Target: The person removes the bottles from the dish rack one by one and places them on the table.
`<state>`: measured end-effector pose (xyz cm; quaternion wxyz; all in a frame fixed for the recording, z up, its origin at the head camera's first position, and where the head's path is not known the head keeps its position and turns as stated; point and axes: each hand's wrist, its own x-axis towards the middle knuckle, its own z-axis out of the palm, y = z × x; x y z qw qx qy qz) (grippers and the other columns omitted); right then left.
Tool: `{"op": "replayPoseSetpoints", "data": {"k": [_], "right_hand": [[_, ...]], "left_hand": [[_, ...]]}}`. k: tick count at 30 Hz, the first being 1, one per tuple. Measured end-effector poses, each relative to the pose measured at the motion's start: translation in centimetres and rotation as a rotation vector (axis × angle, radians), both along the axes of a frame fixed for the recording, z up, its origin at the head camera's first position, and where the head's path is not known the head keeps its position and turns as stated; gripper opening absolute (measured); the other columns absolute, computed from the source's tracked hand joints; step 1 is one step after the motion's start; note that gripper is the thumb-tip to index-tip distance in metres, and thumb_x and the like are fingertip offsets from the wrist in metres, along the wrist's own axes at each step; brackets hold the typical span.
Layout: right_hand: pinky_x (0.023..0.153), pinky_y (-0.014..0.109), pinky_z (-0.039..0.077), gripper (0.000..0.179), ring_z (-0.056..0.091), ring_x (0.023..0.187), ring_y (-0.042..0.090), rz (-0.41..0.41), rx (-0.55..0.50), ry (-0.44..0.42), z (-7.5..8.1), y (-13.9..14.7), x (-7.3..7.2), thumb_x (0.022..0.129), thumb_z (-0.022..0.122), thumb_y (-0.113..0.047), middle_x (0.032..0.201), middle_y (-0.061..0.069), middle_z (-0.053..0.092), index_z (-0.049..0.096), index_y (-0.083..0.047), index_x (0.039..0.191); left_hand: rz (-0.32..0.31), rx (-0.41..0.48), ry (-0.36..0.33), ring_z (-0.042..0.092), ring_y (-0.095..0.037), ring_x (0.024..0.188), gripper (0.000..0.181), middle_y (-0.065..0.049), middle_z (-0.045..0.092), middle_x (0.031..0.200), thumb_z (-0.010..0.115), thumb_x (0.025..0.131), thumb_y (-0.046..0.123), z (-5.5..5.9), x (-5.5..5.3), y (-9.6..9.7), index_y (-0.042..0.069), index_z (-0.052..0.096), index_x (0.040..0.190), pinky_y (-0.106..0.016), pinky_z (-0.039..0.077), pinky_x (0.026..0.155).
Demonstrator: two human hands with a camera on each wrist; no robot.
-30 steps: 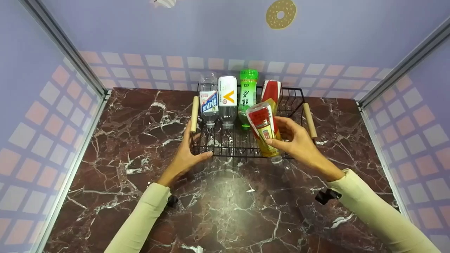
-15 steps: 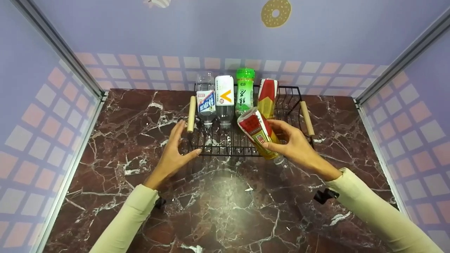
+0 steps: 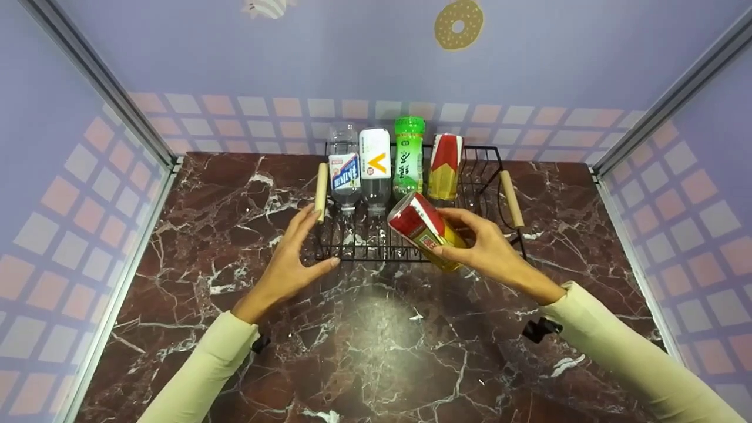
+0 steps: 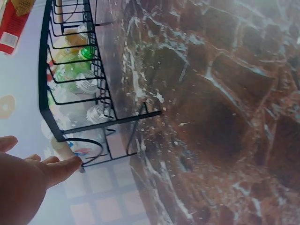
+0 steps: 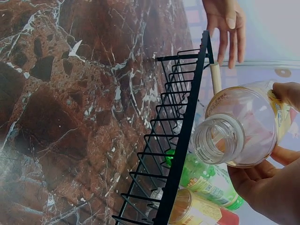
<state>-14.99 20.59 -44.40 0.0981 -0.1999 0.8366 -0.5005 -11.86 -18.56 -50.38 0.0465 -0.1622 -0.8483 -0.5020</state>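
My right hand (image 3: 490, 247) grips a clear plastic bottle with a red and yellow label (image 3: 426, 226), thumb on the near side and fingers behind. Its base tilts up to the left over the front of a black wire basket (image 3: 388, 259). The right wrist view shows its bare, capless neck (image 5: 213, 143) pointing towards the camera. My left hand (image 3: 285, 270) holds nothing; its fingers are extended beside the basket's left wooden handle (image 3: 321, 191), fingertips close to it. In the left wrist view those fingers (image 4: 61, 171) reach to the basket's corner.
Inside the basket, neck down, stand a blue-and-white labelled bottle (image 3: 345, 170), a white labelled bottle (image 3: 375, 155), a green bottle (image 3: 409, 147) and another red and yellow bottle (image 3: 446, 167). A second wooden handle (image 3: 511, 200) is at the right. Walls enclose the marbled tabletop (image 3: 376, 352).
The held bottle has tipped further, its base swinging left and towards me. My left hand has drawn back a little to the left from around the handle.
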Motion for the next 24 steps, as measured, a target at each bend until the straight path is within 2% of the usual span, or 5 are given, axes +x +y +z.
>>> {"op": "replayPoseSetpoints", "data": {"k": [4,8,14,18,24], "right_hand": [[0.102,0.047,0.062,0.074,0.070,0.119,0.033,0.007,0.008,0.009,-0.1,-0.1,0.3,0.093,0.090,-0.014,0.150,0.018,0.065,0.055,-0.003,0.158],[0.098,0.039,0.063,0.073,0.071,0.115,0.032,0.017,0.024,0.042,-0.1,-0.1,0.7,0.093,0.090,-0.014,0.148,0.019,0.066,0.057,-0.003,0.156],[0.094,0.038,0.063,0.074,0.069,0.110,0.029,0.036,0.075,0.086,-0.2,-0.2,1.1,0.092,0.092,-0.020,0.143,0.017,0.068,0.058,-0.002,0.156],[0.097,0.043,0.062,0.074,0.069,0.113,0.028,0.045,0.086,0.095,-0.3,-0.2,1.2,0.091,0.092,-0.018,0.142,0.015,0.068,0.059,-0.003,0.155],[0.093,0.040,0.062,0.075,0.069,0.113,0.029,0.075,0.102,0.141,-0.1,-0.4,1.5,0.090,0.092,-0.016,0.142,0.015,0.068,0.058,-0.002,0.156]], "left_hand": [[-0.019,-0.001,0.033,0.028,-0.042,0.163,0.099,-0.017,0.021,0.181,0.093,0.088,0.022,0.5,0.4,0.5,0.001,0.038,0.168,-0.074,0.025,0.129],[-0.044,-0.005,0.068,0.025,-0.046,0.164,0.098,-0.023,0.024,0.179,0.093,0.088,0.021,0.9,0.8,0.9,0.001,0.040,0.168,-0.076,0.023,0.128],[-0.092,-0.010,0.066,0.023,-0.045,0.165,0.098,-0.017,0.025,0.180,0.094,0.086,0.015,1.7,1.5,2.0,0.002,0.041,0.168,-0.073,0.024,0.129],[-0.121,-0.042,0.044,0.025,-0.046,0.164,0.098,-0.015,0.024,0.181,0.094,0.088,0.020,2.4,1.7,2.6,0.004,0.040,0.169,-0.073,0.028,0.127],[-0.197,-0.086,0.016,0.028,-0.043,0.164,0.100,-0.015,0.024,0.181,0.093,0.090,0.026,2.9,1.8,3.4,0.007,0.037,0.171,-0.071,0.030,0.128]]}}
